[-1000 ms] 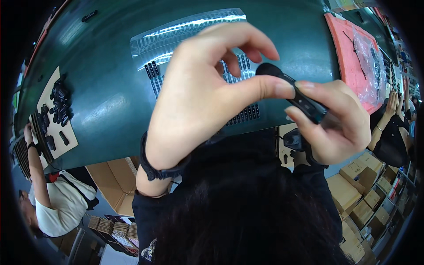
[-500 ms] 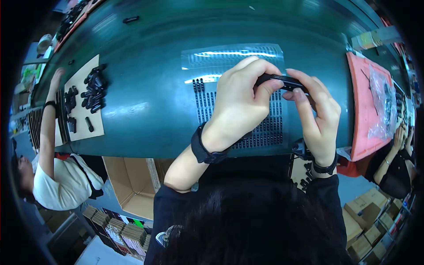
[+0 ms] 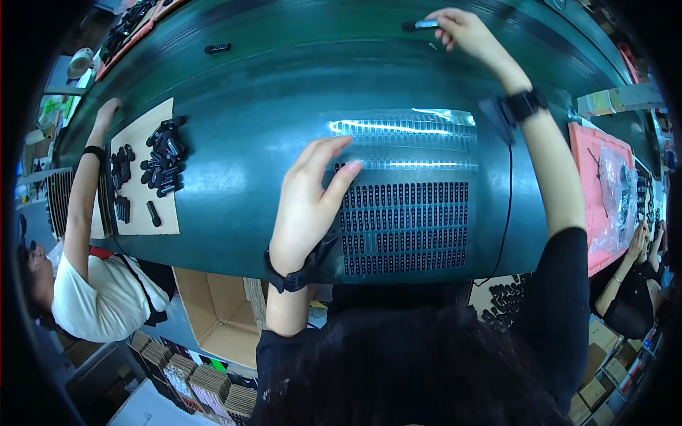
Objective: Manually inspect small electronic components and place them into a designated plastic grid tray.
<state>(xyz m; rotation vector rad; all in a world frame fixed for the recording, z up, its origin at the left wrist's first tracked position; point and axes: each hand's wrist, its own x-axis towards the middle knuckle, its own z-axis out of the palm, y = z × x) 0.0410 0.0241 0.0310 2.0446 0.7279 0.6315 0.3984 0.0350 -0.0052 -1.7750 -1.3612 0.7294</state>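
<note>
My right hand (image 3: pixel 465 34) is stretched out to the far side of the green table, closed on a slim black device (image 3: pixel 418 25) with a pale shiny strip along it. My left hand (image 3: pixel 307 195) hovers over the left edge of a clear sheet of black strip stickers (image 3: pixel 405 227), thumb and fingers apart with nothing between them. Rows of dark strips fill the sheet's near part; its far part is see-through with bare outlines and bright glare. The left fingertips are beside the top left strips; whether they touch the sheet I cannot tell.
Black devices (image 3: pixel 167 153) lie heaped on a cardboard sheet (image 3: pixel 167 213) at left, beside a co-worker's arm (image 3: pixel 82 192). One black device (image 3: pixel 218 48) lies farther off. A pink foam tray (image 3: pixel 584 192) with plastic wrap stands right. A cord (image 3: pixel 508 213) crosses the table; an open carton (image 3: pixel 220 312) sits below.
My right hand has carried the black device from over the sticker sheet to the far side. My left hand has let go of it and moved left and down to the sheet's edge.
</note>
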